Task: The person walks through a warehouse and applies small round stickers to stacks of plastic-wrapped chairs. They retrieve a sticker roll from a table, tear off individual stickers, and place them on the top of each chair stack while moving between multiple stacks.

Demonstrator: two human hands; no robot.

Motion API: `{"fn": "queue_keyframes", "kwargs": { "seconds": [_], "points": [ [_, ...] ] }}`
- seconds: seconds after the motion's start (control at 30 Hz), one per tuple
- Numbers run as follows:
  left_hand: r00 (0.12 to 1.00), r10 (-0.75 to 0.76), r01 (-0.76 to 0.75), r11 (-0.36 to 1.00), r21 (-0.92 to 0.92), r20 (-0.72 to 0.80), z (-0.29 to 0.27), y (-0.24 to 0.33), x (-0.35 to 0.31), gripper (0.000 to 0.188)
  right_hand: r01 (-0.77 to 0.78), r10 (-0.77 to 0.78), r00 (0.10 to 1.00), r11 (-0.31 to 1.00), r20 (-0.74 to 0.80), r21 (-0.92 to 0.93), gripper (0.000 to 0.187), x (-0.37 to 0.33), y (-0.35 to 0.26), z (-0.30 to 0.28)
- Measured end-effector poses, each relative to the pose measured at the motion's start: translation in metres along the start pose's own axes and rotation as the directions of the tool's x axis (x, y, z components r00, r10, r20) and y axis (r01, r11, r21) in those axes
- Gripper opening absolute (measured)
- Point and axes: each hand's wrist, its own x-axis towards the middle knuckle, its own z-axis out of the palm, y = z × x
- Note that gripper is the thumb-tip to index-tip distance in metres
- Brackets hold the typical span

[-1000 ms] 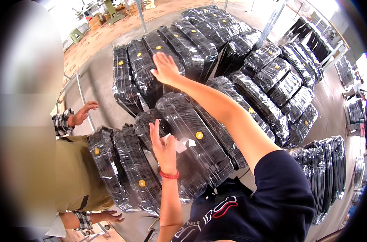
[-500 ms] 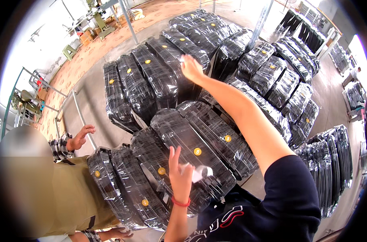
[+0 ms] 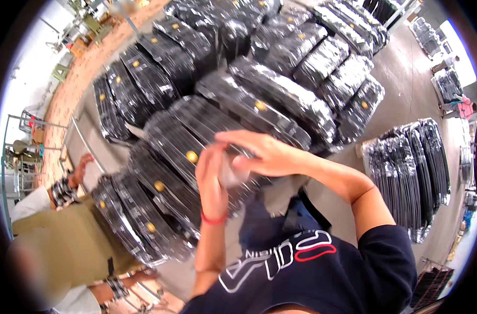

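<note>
My left hand (image 3: 212, 175), with a red band at the wrist, is closed around a small white roll (image 3: 232, 174), smeared by motion. Reaching in from the right, my right hand (image 3: 270, 153) has its fingers stretched over my left fingertips, the thumb apart and beside the roll. Whether it pinches anything is too blurred to see. Both hands are above a row of black, suitcase-shaped bundles (image 3: 178, 133) wrapped in clear film. Round yellow stickers (image 3: 192, 157) mark the tops of several of them.
A co-worker in a khaki apron (image 3: 76, 246) stands at the left, one hand (image 3: 81, 168) raised beside the row. More wrapped bundles (image 3: 149, 78) fill the far side. Another wrapped stack (image 3: 406, 178) stands at the right, and a metal rail (image 3: 87, 144) runs at the left.
My right hand has come back from the far bundles to my left hand and the white roll. The whole view has shifted, so the bundles appear further left and higher.
</note>
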Motion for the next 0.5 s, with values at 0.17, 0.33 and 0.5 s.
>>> {"fn": "queue_keyframes", "kwargs": {
  "seconds": [0.17,0.33,0.5],
  "points": [
    [0.920,-0.293,0.371,0.867,-0.334,0.261,0.105,-0.023,-0.011,0.048,-0.264,0.349,0.920,0.887,-0.177,0.379,0.070,-0.121,-0.016,-0.042],
    [0.904,-0.188,0.245,0.964,-0.103,0.384,0.190,-0.072,-0.049,0.051,-0.248,0.388,0.857,0.887,-0.339,0.390,0.053,-0.205,-0.015,-0.088],
    [0.918,0.344,-0.391,0.693,0.606,0.199,0.228,-0.102,-0.097,0.059,-0.281,0.473,0.858,0.758,-0.200,0.589,0.036,-0.230,-0.027,-0.099]
  ]
}}
